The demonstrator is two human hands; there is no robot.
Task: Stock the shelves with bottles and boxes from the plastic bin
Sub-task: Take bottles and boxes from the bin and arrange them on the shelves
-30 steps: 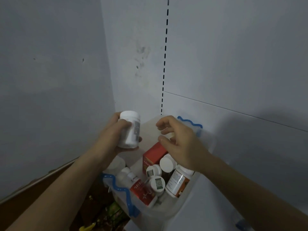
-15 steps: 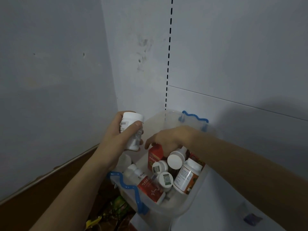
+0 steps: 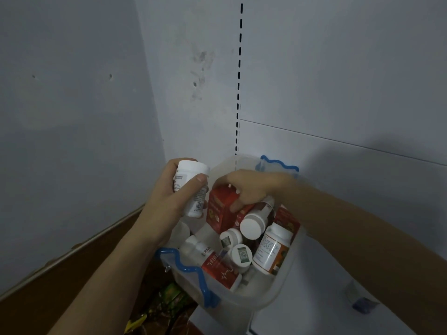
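Note:
A clear plastic bin (image 3: 271,294) with blue wavy handles sits on a white shelf (image 3: 314,315) in the corner. It holds several white-capped bottles (image 3: 251,226) and red boxes. My left hand (image 3: 169,201) grips a white bottle (image 3: 191,187) just left of the bin, above its rim. My right hand (image 3: 246,189) reaches down into the bin, its fingers curled round the top of a red box (image 3: 222,211) that stands upright among the bottles.
Grey-white walls close in at the left and behind, with a slotted shelf upright (image 3: 239,76) running up the back. Brown floor (image 3: 60,286) and some green-yellow packaging (image 3: 167,303) lie below left. A small blue clip (image 3: 362,305) sits on the shelf at right.
My right hand dropped from above the bin into it and took hold of the red box. The left hand keeps holding the white bottle, shifted slightly right and up in view.

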